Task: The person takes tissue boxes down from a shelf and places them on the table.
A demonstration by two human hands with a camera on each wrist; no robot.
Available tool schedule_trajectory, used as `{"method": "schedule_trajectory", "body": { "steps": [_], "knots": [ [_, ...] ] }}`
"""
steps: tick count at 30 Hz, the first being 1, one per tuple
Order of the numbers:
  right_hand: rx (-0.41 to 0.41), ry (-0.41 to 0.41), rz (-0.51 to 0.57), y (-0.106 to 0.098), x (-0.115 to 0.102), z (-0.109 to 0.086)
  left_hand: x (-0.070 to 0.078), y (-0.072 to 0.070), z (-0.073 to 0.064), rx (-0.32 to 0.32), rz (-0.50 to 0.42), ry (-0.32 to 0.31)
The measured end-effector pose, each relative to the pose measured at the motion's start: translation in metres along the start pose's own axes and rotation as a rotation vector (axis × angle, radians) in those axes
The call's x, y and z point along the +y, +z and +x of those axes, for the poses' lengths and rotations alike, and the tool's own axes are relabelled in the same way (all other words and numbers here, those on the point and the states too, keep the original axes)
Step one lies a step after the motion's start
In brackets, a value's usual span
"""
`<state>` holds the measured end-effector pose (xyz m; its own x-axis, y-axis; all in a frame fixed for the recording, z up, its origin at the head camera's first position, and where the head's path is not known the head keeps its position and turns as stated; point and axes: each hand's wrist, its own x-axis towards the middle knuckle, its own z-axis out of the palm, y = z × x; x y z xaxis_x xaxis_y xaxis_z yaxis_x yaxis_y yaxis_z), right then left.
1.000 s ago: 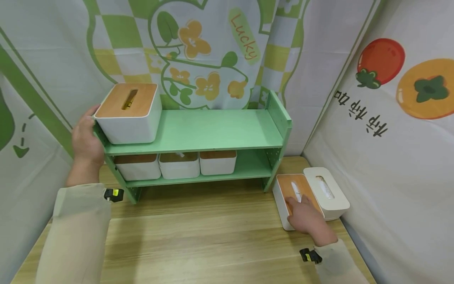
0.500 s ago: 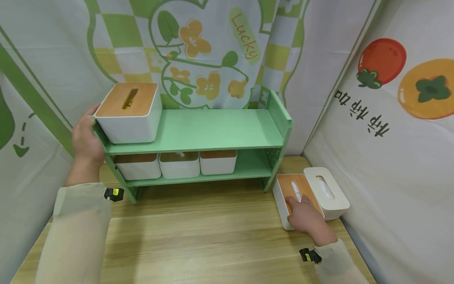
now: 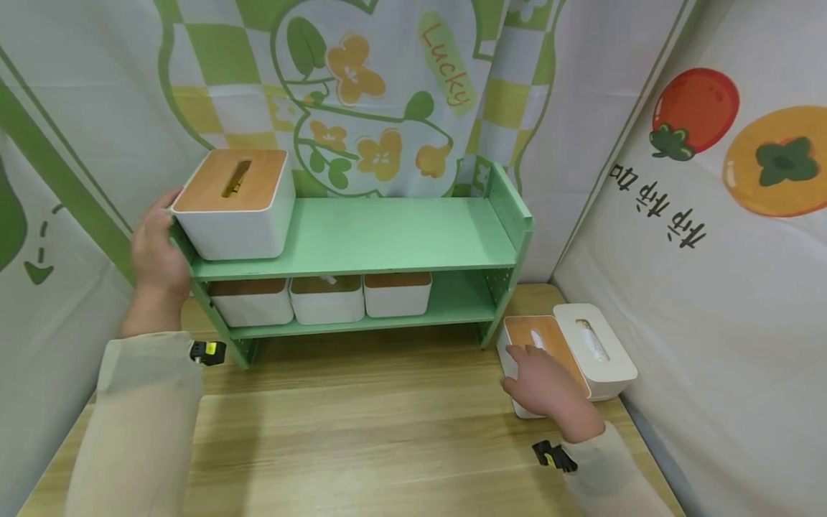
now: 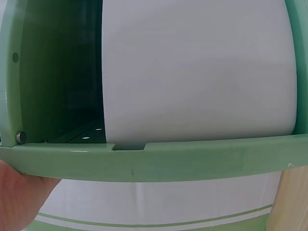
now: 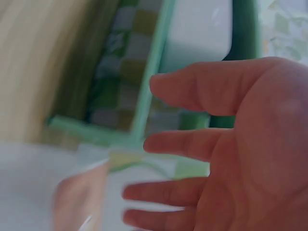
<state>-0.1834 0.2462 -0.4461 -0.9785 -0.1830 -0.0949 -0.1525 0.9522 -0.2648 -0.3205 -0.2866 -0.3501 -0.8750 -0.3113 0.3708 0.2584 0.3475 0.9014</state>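
My left hand (image 3: pixel 158 251) rests along the outer side of the green shelf's left side panel (image 3: pixel 183 251); the panel hides part of its fingers. In the left wrist view only a bit of that hand (image 4: pixel 21 197) shows, against the panel. My right hand (image 3: pixel 549 384) is over the near left part of a white tissue box with an orange-brown wood lid (image 3: pixel 561 343), fingers extended and apart. In the right wrist view nothing lies between its thumb and fingers. A tissue shows in the lid's slot. Touching that box's right side is an all-white tissue box (image 3: pixel 597 345).
A taller wood-lidded tissue box (image 3: pixel 239 222) stands at the left end of the upper green shelf (image 3: pixel 394 233). Three smaller lidded boxes (image 3: pixel 326 305) line the lower shelf, with bare shelf (image 3: pixel 461 305) to their right. Printed curtains (image 3: pixel 581 93) enclose the wooden table (image 3: pixel 362 424).
My right hand has shifted a little left and up across the wood-lidded box, its fingers now more extended and covering part of the slot. The left hand, shelf and boxes have stayed put.
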Motion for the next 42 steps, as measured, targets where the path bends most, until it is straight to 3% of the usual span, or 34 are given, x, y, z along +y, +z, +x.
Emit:
{"method": "schedule_trajectory", "body": {
  "steps": [4, 11, 18, 30, 35, 42],
  "knots": [
    [0.035, -0.117, 0.057, -0.012, -0.030, 0.008, -0.001, -0.001, 0.001, 0.001, -0.001, -0.002],
    [0.155, -0.498, 0.047, -0.029, -0.085, 0.029, 0.000, -0.002, 0.000, 0.004, 0.035, 0.005],
    [0.282, -0.695, -0.007, -0.045, -0.137, 0.056, 0.003, -0.002, -0.001, -0.013, 0.041, -0.017],
    [0.346, -0.812, -0.165, -0.069, -0.208, 0.096, 0.006, -0.002, 0.000, -0.020, 0.001, -0.025],
    [0.342, -0.808, -0.207, -0.075, -0.228, 0.109, 0.006, -0.001, 0.000, -0.020, 0.011, -0.013],
    [0.308, -0.738, -0.270, -0.079, -0.258, 0.131, 0.004, -0.002, 0.000, -0.003, 0.022, -0.004]
  ]
}}
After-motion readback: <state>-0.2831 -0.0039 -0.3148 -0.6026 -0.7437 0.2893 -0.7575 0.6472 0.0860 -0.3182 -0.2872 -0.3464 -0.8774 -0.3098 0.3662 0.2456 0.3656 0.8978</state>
